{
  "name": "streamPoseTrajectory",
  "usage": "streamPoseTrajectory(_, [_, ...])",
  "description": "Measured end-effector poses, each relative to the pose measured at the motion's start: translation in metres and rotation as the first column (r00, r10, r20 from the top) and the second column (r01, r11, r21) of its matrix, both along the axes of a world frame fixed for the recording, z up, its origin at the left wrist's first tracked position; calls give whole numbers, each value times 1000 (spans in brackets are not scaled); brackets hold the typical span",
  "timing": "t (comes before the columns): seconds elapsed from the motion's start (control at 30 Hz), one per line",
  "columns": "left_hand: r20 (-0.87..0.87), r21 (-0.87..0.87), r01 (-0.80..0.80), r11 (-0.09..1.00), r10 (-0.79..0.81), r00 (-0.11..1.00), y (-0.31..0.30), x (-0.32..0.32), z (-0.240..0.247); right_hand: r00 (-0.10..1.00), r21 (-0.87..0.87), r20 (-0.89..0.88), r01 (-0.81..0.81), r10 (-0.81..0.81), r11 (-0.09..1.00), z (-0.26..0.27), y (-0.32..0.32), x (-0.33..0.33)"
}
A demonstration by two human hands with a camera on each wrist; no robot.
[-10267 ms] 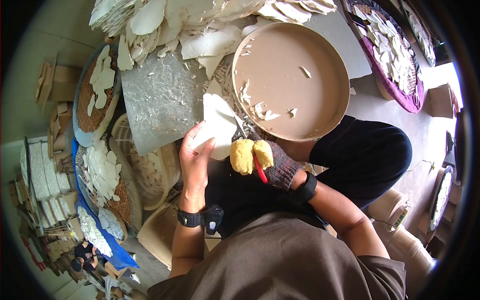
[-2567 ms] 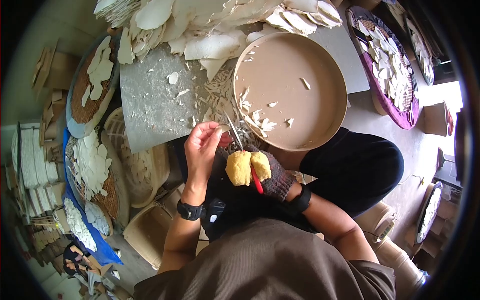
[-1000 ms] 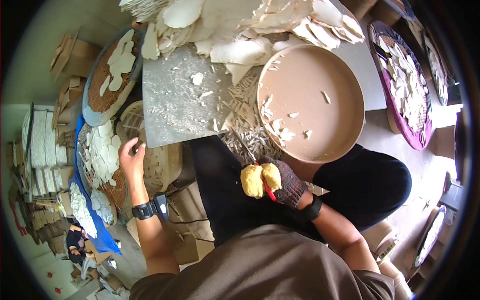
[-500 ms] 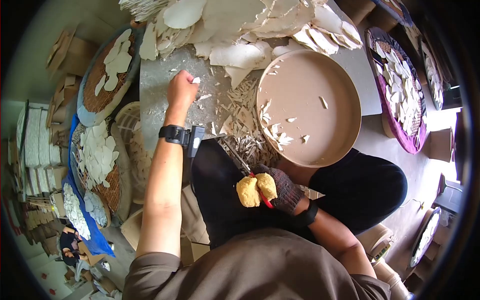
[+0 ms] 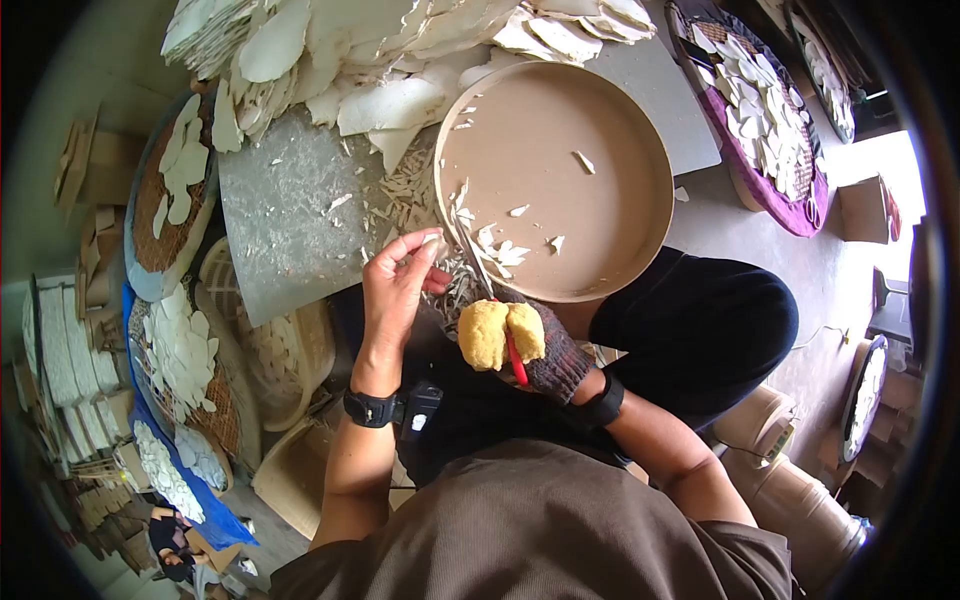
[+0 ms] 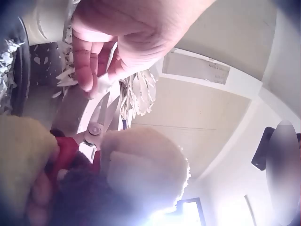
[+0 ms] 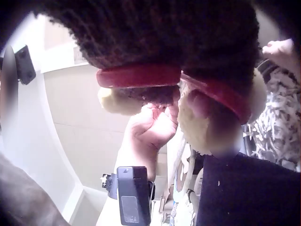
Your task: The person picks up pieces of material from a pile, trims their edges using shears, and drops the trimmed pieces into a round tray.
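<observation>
Hands (image 5: 393, 292) partly hide a white piece (image 5: 431, 238) and red-handled scissors (image 5: 518, 362).

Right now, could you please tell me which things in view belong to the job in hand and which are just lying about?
In the job, it seems:
- scissors in the right hand
- white piece in the left hand
- sheet pile
- scraps
- metal table

Probably just lying about:
- cardboard box
- blue sheet

Pale stack (image 5: 275, 47) cut by top edge; piece (image 5: 431, 238) in left hand (image 5: 393, 292) partly hidden
</observation>
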State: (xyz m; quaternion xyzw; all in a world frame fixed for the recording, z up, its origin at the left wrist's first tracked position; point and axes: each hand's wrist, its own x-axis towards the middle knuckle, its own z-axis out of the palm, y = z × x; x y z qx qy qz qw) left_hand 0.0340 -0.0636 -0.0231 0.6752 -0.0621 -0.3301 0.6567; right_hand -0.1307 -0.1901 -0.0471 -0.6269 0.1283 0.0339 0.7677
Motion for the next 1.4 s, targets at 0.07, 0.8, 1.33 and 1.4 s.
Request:
streamPoseTrajectory(0.07, [-12,-20,-13,1000,12,1000,-5,-3,1,998,119,-59,41,-34,992,2,1,-5])
streamPoseTrajectory(0.8, [24,-66,-72,995,74,997,2,-6,1,999,-184,35,46,-40,982,-11,3,-13])
streamPoseTrajectory(1.33, [864,455,-306,836,-331,380,55,111,-34,975,-198,120,-160,186,967,-4,14,-7])
streamPoseTrajectory(1.4, [824,545,-353,760,-411,390,41,109,-26,971,-363,107,-162,214,918,-6,9,-8])
